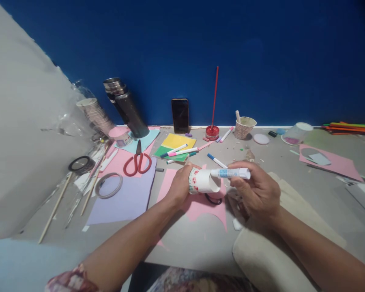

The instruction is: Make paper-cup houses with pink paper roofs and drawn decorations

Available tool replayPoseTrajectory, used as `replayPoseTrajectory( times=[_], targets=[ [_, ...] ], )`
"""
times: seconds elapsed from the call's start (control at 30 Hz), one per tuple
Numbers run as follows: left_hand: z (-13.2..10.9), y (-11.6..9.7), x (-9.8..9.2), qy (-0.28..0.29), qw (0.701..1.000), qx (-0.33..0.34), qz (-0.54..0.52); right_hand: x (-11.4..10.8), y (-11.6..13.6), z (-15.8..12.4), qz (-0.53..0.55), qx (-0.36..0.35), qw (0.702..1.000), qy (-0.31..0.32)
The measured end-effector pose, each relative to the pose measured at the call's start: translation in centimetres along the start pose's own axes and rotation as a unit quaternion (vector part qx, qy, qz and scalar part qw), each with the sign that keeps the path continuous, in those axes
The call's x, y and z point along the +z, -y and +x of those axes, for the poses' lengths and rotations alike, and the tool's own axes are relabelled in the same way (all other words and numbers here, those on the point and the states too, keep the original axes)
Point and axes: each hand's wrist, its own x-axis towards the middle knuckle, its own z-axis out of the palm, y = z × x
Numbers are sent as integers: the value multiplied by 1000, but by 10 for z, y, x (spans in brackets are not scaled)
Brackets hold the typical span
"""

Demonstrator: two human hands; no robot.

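My left hand (182, 182) is wrapped round a white paper cup (205, 181) with red and green patterns near one end. The cup lies on its side in the air, its open mouth facing right. In my right hand (257, 190) is a white tube (231, 173) with a blue-printed label, held level between thumb and fingers. The tube's left end is at the cup's upper rim; whether they touch I cannot tell. Beneath the cup is a cut pink sheet (197, 213), with a dark ring-shaped handle (213, 199) partly hidden there.
Red-handled scissors (137, 163), a tape roll (108, 185) and a purple sheet (121, 207) lie left. Behind stand a steel flask (127, 107), stacked cups (95, 115), a phone (180, 116) and a red stick on a base (212, 133). Several markers (184, 152) lie mid-table; a beige cloth (261, 251) is right.
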Motion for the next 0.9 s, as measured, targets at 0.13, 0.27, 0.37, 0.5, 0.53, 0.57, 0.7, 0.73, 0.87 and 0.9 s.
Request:
replayPoseTrajectory(
  times=[0.13,0.27,0.37,0.5,0.53,0.57,0.7,0.73,0.87,0.9],
  targets=[
    [-2,-1,0,12,999,-27,-10,-3,2,0,39,-1,997,61],
    [-5,-6,5,27,994,-96,-45,-5,2,-1,80,-28,993,86],
    [-6,-9,6,39,991,-112,-55,-4,2,-2,111,-29,991,70],
    [-7,-8,4,58,990,-116,-55,-2,1,-3,121,-35,991,52],
    [-7,-7,4,63,989,-120,-54,-2,0,-3,112,-35,992,49],
    [-7,-7,3,65,989,-123,-56,-3,0,-3,99,-34,994,45],
    [-6,-6,2,78,980,-164,-79,-6,-1,2,25,-10,999,30],
    [-5,-6,1,89,976,-180,-80,-7,-1,3,9,4,1000,28],
    [-4,-10,1,93,974,-193,-75,-11,-2,11,-6,96,995,32],
    [-4,-10,2,83,977,-182,-77,-12,-1,12,1,109,993,37]
  ],
)
